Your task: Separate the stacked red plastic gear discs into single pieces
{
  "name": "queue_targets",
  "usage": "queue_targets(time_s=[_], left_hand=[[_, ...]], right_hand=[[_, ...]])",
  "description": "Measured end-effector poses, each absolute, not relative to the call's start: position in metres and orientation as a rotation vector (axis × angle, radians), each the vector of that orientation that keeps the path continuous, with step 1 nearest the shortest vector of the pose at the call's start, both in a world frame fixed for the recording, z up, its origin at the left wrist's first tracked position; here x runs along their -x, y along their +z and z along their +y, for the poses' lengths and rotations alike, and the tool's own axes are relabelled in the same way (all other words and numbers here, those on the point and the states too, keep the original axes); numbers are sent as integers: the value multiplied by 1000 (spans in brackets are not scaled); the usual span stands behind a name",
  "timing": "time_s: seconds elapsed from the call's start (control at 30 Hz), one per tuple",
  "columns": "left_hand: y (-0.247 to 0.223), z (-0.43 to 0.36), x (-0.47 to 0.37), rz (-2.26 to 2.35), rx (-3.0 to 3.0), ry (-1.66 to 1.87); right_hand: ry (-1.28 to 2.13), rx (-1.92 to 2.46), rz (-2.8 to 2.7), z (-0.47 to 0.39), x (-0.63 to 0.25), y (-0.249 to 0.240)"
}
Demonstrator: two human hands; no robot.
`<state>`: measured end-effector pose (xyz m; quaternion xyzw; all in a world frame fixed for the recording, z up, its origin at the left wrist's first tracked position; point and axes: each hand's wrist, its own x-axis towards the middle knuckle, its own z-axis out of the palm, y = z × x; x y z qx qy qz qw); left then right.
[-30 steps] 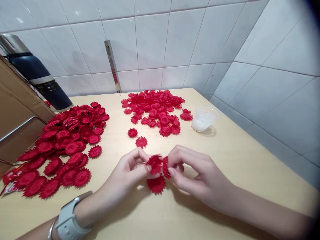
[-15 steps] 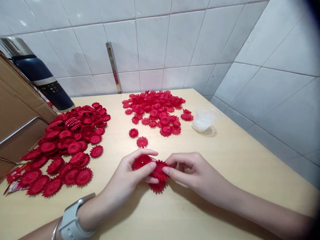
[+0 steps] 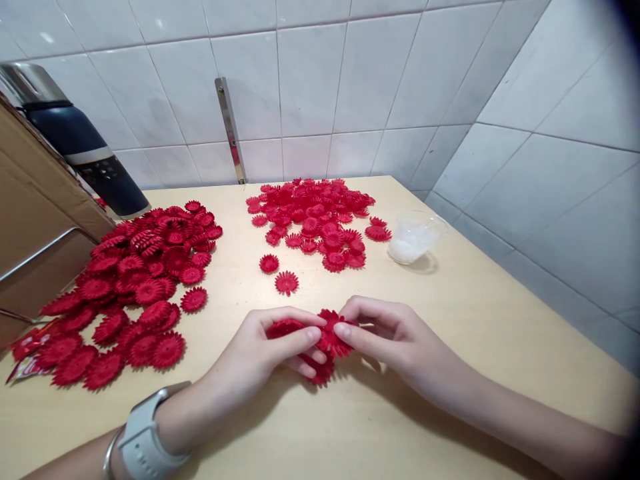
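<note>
Between my two hands a red scalloped flower piece (image 3: 332, 337) is pinched, tilted up above the table. My left hand (image 3: 275, 343) holds its left edge between thumb and index finger, with more red pieces partly hidden behind and under the fingers. The thumb and fingers of my right hand (image 3: 385, 333) close on the right edge of the same piece. Just beyond my hands, two single red flowers lie on the table, the nearer one (image 3: 287, 283) closest to my left hand.
A heap of red flowers (image 3: 150, 290) covers the left of the table (image 3: 450, 373); another heap (image 3: 313, 213) lies at the back. A clear cup with white contents (image 3: 410, 241) stands right. A dark bottle (image 3: 95, 150) and cardboard box (image 3: 40, 180) are at left.
Both hands have shifted slightly right and the pinched flower has risen a little, turning its face more toward the camera. The view has moved slightly.
</note>
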<state>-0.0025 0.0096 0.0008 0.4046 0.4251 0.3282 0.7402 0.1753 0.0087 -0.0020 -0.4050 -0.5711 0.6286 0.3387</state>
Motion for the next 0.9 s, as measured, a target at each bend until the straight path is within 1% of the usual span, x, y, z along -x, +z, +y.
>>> queue_targets(time_s=[0.2,0.27,0.4,0.6,0.73,0.9], left_hand=[[-2,10,2,909,-849,774],[-2,10,1,908,-860,770],[-2,8,1,924,-903,761],[0,5,1,933,-944,733],[2,3,1,943,-948,717],[5,4,0,988,-945,756]], right_hand=[[1375,1262,-1494,7,-174,-8],[1412,1235,-1499,6,-174,-7],[1632,1096,-1448,4,-173,-3],[1740,1061,-1330,4,-173,-2],[1755,1029,-1296,5,-173,-3],[1686,1023,-1319,5,-176,-4]])
